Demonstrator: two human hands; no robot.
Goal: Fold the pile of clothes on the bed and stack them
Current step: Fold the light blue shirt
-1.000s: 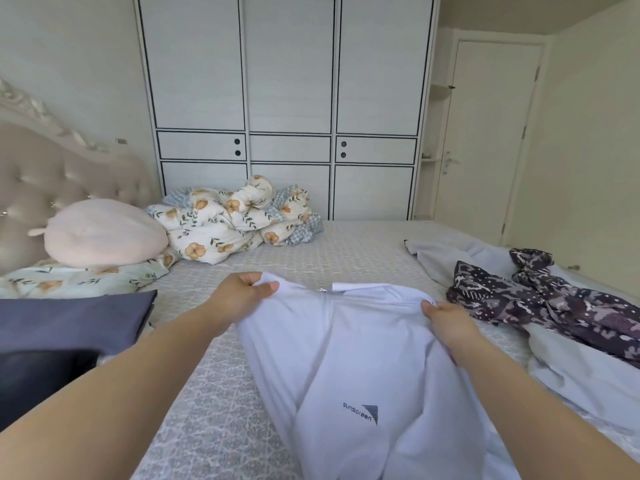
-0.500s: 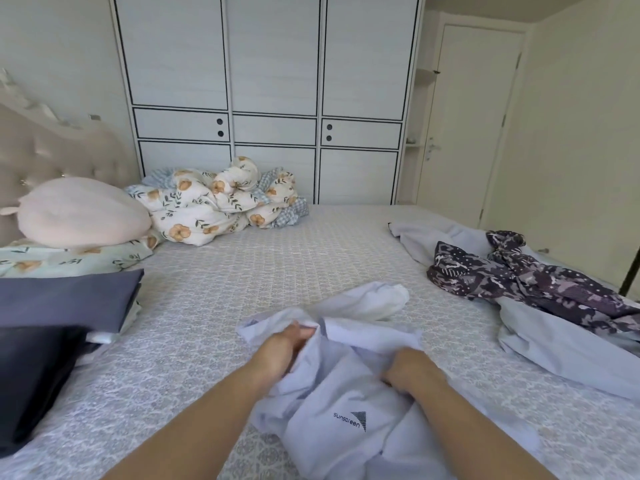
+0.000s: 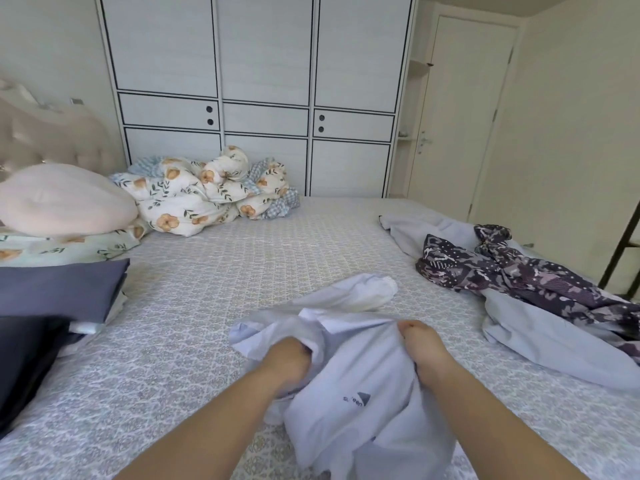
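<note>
The bed (image 3: 242, 271) with its patterned grey sheet fills the room in front of me, the white wardrobe (image 3: 256, 91) standing behind it. A second ago I held the pale blue shirt (image 3: 349, 386) up and spread by its shoulders; now I have dropped it onto the sheet and it lies bunched just in front of me, logo side up, one sleeve end trailing away toward the middle of the bed. My left hand (image 3: 287, 358) is buried in a fold near the collar, fingers curled into the cloth. My right hand (image 3: 420, 348) pinches the fabric at the other shoulder. So the shirt is down but not flat; I judge the fold proper has not begun, and I first need to pull the shoulders apart and smooth the body.

To my right, well apart from the shirt, the unfolded pile waits: a dark purple patterned garment (image 3: 512, 271) draped over a light blue one (image 3: 554, 344). To my left the folded stack (image 3: 59, 289) of navy and darker pieces sits at the bed's edge, where this shirt should end up. Beyond lie a pink pillow (image 3: 65, 199) and a crumpled floral duvet (image 3: 207, 192).
</note>
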